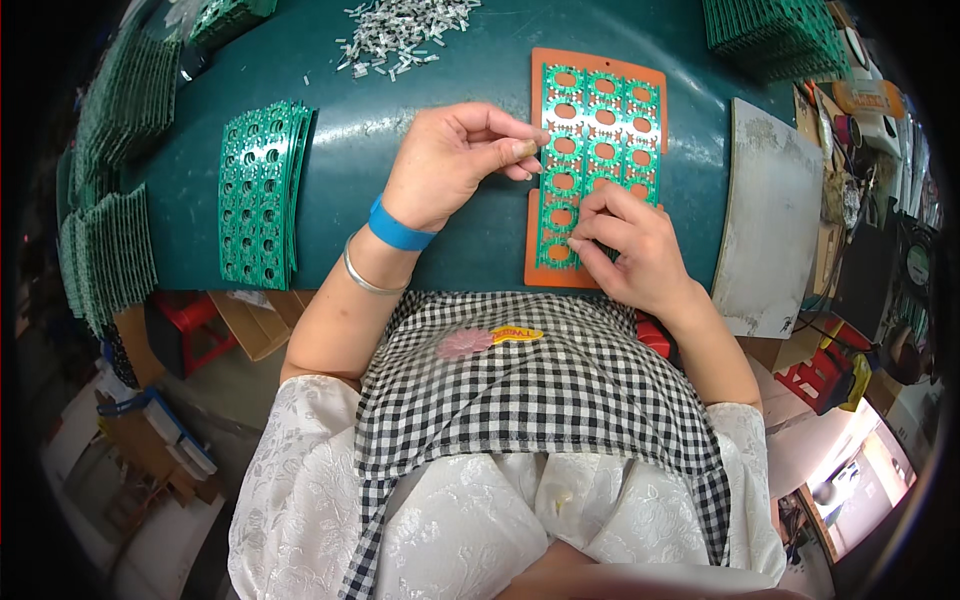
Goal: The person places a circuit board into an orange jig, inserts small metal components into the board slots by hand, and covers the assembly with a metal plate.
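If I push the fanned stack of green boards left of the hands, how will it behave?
The boards will probably slide apart, since they lie unevenly fanned at the right. They look thin and perforated, so likely light, perhaps fragile.

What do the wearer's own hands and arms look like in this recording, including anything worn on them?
Both the left hand and right hand are ungloved. The left wrist carries a flat blue band and a thin silver-coloured bangle; no band or bangle shows on the right. Loose white sleeves with a slightly shiny floral texture end near the elbows.
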Action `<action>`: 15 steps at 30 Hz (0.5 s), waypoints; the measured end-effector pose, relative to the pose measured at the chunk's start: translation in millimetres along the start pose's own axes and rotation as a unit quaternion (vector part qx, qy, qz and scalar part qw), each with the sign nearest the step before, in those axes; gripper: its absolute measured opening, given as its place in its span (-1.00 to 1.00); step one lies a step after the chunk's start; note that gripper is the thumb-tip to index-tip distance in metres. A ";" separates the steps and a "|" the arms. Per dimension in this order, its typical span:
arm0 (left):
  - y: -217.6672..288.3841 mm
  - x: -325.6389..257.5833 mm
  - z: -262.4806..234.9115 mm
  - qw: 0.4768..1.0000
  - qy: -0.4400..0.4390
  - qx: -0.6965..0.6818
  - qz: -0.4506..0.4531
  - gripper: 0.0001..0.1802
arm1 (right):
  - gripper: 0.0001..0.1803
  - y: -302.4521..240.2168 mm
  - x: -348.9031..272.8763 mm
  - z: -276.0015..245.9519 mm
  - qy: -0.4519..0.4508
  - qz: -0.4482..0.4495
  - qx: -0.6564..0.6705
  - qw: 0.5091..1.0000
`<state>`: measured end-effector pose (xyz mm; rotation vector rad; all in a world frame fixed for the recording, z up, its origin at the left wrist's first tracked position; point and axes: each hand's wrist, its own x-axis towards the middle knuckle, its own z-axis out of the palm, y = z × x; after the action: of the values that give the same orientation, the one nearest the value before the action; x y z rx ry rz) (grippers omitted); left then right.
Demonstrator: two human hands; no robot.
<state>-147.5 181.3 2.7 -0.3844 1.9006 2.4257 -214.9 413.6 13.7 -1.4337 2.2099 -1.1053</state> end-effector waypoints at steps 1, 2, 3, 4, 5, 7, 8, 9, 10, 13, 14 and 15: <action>-0.4 -0.4 -0.4 1.000 0.000 0.000 0.000 -0.88 | -0.87 0.1 0.3 0.2 0.003 -0.003 0.000 1.000; -1.2 -0.5 -1.3 1.000 0.000 -0.008 0.003 -0.88 | -0.89 0.2 0.5 0.3 0.006 -0.007 0.001 1.000; -2.1 -0.7 -1.9 1.000 0.000 -0.015 0.006 -0.88 | -0.89 0.3 0.4 0.4 0.006 -0.007 0.001 1.000; -3.4 -0.8 -2.1 1.000 0.001 -0.016 0.005 -0.88 | -0.89 0.3 0.1 0.6 0.005 -0.007 0.001 1.000; -4.0 -0.8 -2.3 1.000 0.007 -0.007 0.014 -0.88 | -0.89 0.3 0.5 0.4 0.004 -0.007 0.002 1.000; -5.0 -0.8 -2.1 1.000 0.013 0.002 0.023 -0.87 | -0.89 -0.3 2.0 -0.3 0.000 -0.009 -0.001 1.000; -6.3 -0.3 -1.7 0.997 0.023 0.041 0.057 -0.87 | -0.89 -0.7 2.5 -0.2 -0.003 -0.011 -0.006 1.000; -6.9 0.1 -1.4 0.992 0.034 0.080 0.092 -0.86 | -0.89 -1.9 3.9 -0.2 -0.003 -0.010 -0.006 1.000; -5.9 0.1 -1.7 0.992 0.033 0.080 0.092 -0.86 | -0.89 -3.9 6.0 -0.2 -0.009 -0.029 -0.013 0.999; -1.2 -0.5 -0.8 0.999 0.039 0.005 0.008 -0.85 | -0.88 -5.9 7.7 1.9 -0.020 -0.055 -0.029 0.998; -0.1 -1.6 0.3 0.999 0.035 -0.008 0.003 -0.86 | -0.88 -6.3 8.0 2.5 -0.026 -0.065 -0.039 0.997; 0.5 -2.2 0.9 0.999 0.032 -0.022 -0.003 -0.87 | -0.88 -6.5 8.1 1.2 -0.027 -0.065 -0.039 0.997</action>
<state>-145.6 182.3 3.9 -0.4732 1.8713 2.4840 -213.7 404.6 18.9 -1.6402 2.1709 -1.0190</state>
